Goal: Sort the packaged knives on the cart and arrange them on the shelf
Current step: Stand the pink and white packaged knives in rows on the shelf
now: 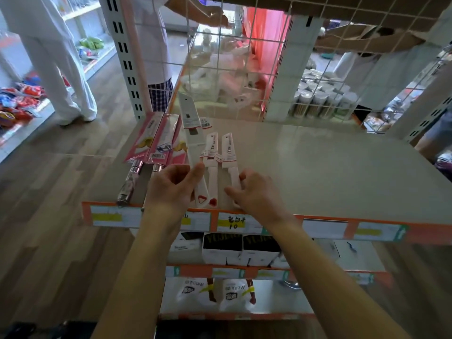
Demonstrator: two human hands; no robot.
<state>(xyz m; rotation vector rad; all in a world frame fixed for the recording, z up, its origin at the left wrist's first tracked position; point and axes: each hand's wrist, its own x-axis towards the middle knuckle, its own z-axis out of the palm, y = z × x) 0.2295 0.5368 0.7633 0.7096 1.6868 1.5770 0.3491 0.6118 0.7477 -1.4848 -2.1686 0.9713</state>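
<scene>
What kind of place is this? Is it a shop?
Most likely a shop, yes: packaged knives lie on a shelf with price labels along its front edge, boxed goods sit on the shelf below, and bright packets line shelves across the aisle.

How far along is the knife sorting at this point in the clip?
Done: pink-packaged knives lie side by side at the left end of the shelf. In hand: the left hand pinches the long white knife, the right hand grips the rightmost white knife. Left: unclear, since the cart is out of view.
</scene>
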